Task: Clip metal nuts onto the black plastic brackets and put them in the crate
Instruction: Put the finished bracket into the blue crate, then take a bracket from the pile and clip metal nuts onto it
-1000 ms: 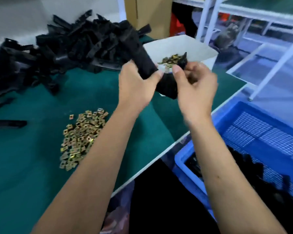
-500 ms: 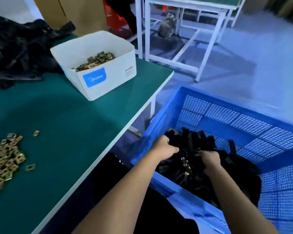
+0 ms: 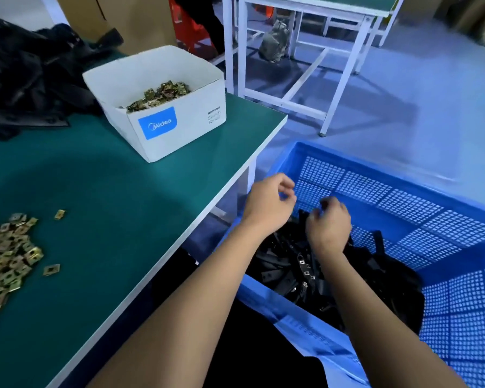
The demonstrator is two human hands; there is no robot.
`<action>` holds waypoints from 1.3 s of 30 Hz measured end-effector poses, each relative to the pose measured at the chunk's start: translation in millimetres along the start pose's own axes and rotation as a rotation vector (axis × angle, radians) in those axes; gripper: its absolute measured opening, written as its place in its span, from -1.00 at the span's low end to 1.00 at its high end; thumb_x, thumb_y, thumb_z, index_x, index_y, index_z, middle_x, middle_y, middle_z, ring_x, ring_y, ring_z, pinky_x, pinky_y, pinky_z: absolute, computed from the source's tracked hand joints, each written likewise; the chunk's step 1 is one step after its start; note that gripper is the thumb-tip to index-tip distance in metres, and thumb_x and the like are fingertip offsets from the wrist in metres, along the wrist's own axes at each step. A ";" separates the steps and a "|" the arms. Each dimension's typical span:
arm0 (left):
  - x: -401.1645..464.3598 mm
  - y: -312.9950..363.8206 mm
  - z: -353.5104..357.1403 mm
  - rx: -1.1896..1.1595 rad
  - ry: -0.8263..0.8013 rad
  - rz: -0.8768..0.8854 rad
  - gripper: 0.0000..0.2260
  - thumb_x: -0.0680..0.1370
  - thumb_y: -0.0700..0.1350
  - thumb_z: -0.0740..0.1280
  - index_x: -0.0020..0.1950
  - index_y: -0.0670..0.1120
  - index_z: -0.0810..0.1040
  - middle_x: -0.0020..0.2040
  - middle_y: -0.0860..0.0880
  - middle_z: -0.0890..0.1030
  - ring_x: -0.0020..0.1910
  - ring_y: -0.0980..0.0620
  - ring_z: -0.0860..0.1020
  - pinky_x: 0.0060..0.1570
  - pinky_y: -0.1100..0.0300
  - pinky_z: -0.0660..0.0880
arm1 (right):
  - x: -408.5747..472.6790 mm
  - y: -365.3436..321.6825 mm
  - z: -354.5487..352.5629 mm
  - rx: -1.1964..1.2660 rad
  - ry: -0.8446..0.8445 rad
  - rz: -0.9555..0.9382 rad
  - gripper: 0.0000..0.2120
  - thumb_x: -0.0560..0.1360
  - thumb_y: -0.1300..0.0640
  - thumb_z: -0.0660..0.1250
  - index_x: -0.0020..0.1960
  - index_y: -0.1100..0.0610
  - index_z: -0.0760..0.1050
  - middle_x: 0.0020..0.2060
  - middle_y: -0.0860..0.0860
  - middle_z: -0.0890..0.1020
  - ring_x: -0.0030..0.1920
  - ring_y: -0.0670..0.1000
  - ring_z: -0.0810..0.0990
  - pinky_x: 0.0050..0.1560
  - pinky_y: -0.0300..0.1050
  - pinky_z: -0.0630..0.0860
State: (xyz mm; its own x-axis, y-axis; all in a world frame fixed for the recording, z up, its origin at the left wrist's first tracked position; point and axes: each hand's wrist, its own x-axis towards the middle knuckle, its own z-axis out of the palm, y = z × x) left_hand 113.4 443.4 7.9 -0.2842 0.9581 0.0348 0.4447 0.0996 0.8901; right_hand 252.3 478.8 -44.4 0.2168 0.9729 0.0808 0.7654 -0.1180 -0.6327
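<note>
A blue mesh crate stands on the floor beside the table and holds a heap of black plastic brackets, some with metal nuts clipped on. My left hand hovers over the crate's near left corner, fingers loosely curled and holding nothing. My right hand hangs just above the heap, also loosely curled and empty. Loose brass-coloured nuts lie in a pile at the table's left edge. Unfinished black brackets are piled at the far left of the table.
A white cardboard box with more nuts sits on the green table near its far corner. A white-framed bench stands across the blue floor. A brown carton stands behind the box.
A second ago both hands held a bracket above the table. They carried it down into the crate, let it go, and have now lifted off the heap, empty.
</note>
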 end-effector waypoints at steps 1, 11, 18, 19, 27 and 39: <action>1.7 12.2 -7.3 -0.047 0.059 0.054 -0.88 0.54 -0.24 0.41 0.03 -0.06 0.64 -0.14 0.11 0.66 -0.23 0.16 0.58 0.04 0.12 0.60 | -2.9 -25.9 -5.0 0.011 0.011 -0.099 -0.79 0.57 0.18 0.29 0.16 0.19 0.59 0.10 0.20 0.66 0.11 0.29 0.60 0.10 0.12 0.50; -45.9 43.2 -191.1 -0.378 0.711 0.274 -0.86 0.48 -0.27 0.34 -0.16 -0.04 0.60 -0.27 0.14 0.64 -0.26 0.14 0.59 -0.15 0.21 0.53 | -117.1 -243.4 -16.9 0.231 -0.112 -0.868 -0.78 0.48 0.14 0.29 0.08 0.06 0.62 -0.19 0.08 0.72 -0.20 0.22 0.64 -0.28 -0.05 0.41; -151.7 -44.5 -345.3 -0.017 1.218 0.068 -0.92 0.52 -0.16 0.35 -0.13 -0.13 0.62 -0.25 0.01 0.63 -0.23 0.02 0.59 -0.06 -0.08 0.58 | -247.5 -342.8 28.7 0.061 -0.662 -1.324 -0.78 0.42 0.16 0.31 0.07 0.09 0.57 -0.11 0.15 0.68 -0.07 0.32 0.64 -0.20 0.02 0.49; -175.3 -61.0 -365.2 0.120 1.297 0.010 -0.91 0.52 -0.14 0.34 -0.11 -0.13 0.62 -0.23 0.02 0.63 -0.20 0.03 0.59 -0.03 -0.06 0.57 | -269.0 -353.8 36.9 0.004 -0.699 -1.424 -0.77 0.45 0.12 0.35 0.10 0.08 0.57 -0.05 0.14 0.67 -0.01 0.30 0.63 -0.15 0.01 0.47; -295.7 -141.8 -468.8 0.673 1.378 -0.816 -0.41 0.42 -0.20 0.30 0.47 0.03 0.45 0.50 -0.16 0.33 0.46 -0.27 0.29 0.32 -0.05 0.34 | -372.5 -405.5 95.9 -0.070 -0.792 -1.663 -0.43 0.55 -0.19 0.43 0.42 0.08 0.40 0.26 0.12 0.50 0.19 0.20 0.55 0.14 0.13 0.57; -313.5 -160.7 -488.2 0.582 1.472 -0.719 -0.72 0.46 -0.28 0.27 0.13 -0.07 0.54 0.04 -0.14 0.68 0.09 -0.25 0.57 0.12 0.03 0.45 | -360.6 -416.8 114.0 0.298 -1.052 -1.572 -0.52 0.52 -0.10 0.49 0.40 -0.04 0.53 -0.05 -0.17 0.69 -0.12 -0.14 0.61 0.05 -0.12 0.56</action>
State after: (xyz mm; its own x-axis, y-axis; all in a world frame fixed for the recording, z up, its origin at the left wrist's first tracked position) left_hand -283.6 -4.0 75.8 -0.8700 -0.3101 0.3832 0.0211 0.7533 0.6573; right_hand -214.0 199.9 102.3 -0.9550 -0.1232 0.2699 -0.2609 0.7817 -0.5665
